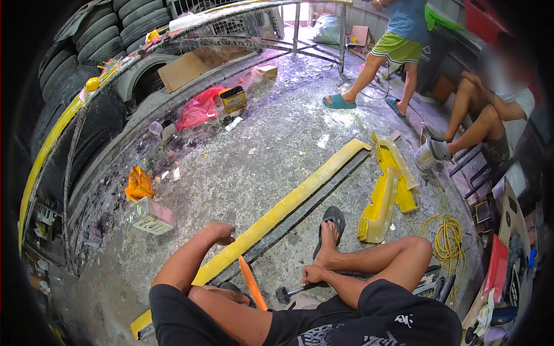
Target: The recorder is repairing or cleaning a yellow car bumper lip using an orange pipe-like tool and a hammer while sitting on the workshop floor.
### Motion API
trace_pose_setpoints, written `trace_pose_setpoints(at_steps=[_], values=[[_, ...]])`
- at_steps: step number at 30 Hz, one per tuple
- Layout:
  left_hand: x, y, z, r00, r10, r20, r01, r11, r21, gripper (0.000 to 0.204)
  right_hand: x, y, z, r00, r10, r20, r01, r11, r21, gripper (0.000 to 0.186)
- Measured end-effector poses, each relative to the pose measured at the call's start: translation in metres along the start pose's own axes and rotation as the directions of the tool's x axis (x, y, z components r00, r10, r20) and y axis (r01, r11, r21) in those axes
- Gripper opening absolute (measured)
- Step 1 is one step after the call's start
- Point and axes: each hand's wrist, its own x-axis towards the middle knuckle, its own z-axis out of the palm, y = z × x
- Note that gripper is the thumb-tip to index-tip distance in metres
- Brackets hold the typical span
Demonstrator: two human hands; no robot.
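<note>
A long yellow strip-like panel (288,203) with a dark underside edge lies diagonally on the floor between my legs. My left hand (221,232) hangs just beside its left edge, fingers curled in, with nothing visible in them. Low by my right ankle, my right hand (313,273) is closed around the handle of a black-headed hammer (283,294). An orange flat strip (251,284) stands slanted by my left foot. Curved yellow panel pieces (378,210) lie to the right of the long panel.
A metal can (152,217), an orange bag (139,184), a pink plastic bag (199,108) and a yellow tin (233,99) stand left. A coiled yellow cable (449,245) lies right. One person (398,52) stands ahead; another (490,109) sits right beside a bucket (430,154).
</note>
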Motion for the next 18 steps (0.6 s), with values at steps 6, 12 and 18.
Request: trace_pose_setpoints(at_steps=[6,12,18], values=[[0.002,0.004,-0.006,1.000,0.007,-0.005,-0.008,1.000,-0.019,0.042,0.000,0.004,0.001,0.999,-0.008,-0.037,0.009,1.000,0.011,0.037],[0.014,0.020,-0.022,0.999,0.031,0.013,-0.031,0.999,-0.008,0.051,-0.026,-0.009,-0.048,0.998,-0.019,0.052,0.016,0.998,0.057,0.037],[-0.027,-0.028,-0.005,0.997,-0.047,-0.062,0.042,0.996,-0.077,0.053,-0.154,-0.077,-0.275,0.998,0.060,0.006,-0.046,0.830,-0.556,0.039]])
